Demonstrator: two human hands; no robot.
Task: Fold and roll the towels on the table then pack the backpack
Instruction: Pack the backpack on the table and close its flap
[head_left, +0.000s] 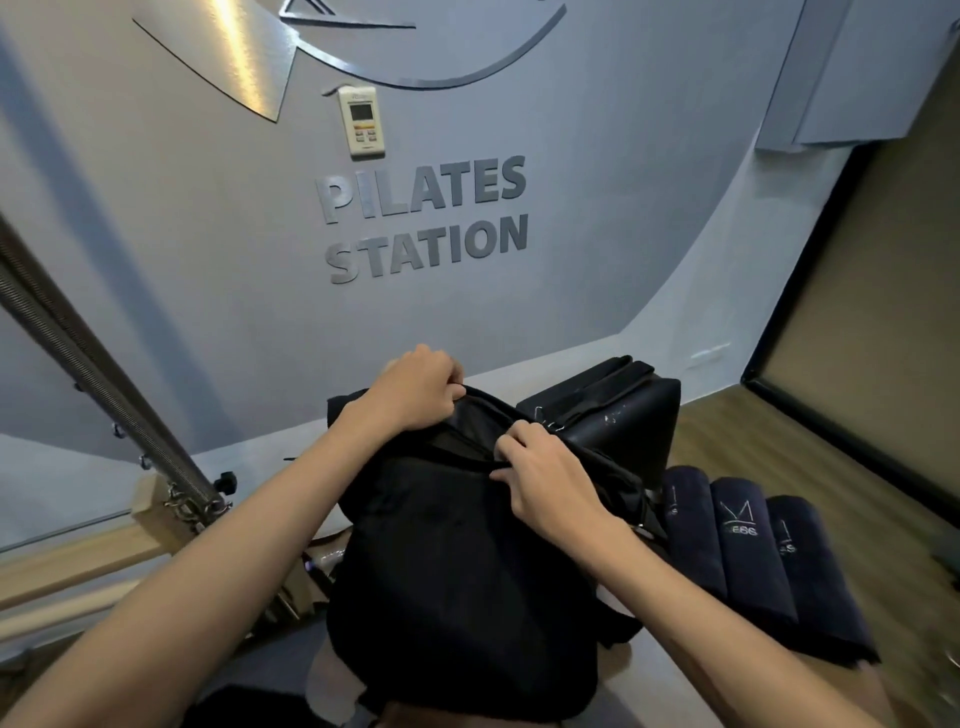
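Both your hands grip the top opening of the black fabric backpack (457, 571); rolled towels lie beside it.

Nearest you, the backpack stands upright on the table (670, 680), its front panel facing you. Your left hand (415, 387) has its grip clamped on the far rim of the opening, fingers curled over the edge. Your right hand (540, 478) has its grip pinched on the near rim, so the mouth is parted between the two. Just right of the backpack, three dark navy rolled towels (748, 551) with pale embroidered logos lie side by side, touching one another. Behind the backpack sits a black padded box (623, 410). Farther back, the grey wall carries raised lettering (423, 221) reading PILATES STATION, with a white wall controller (362, 122) above.
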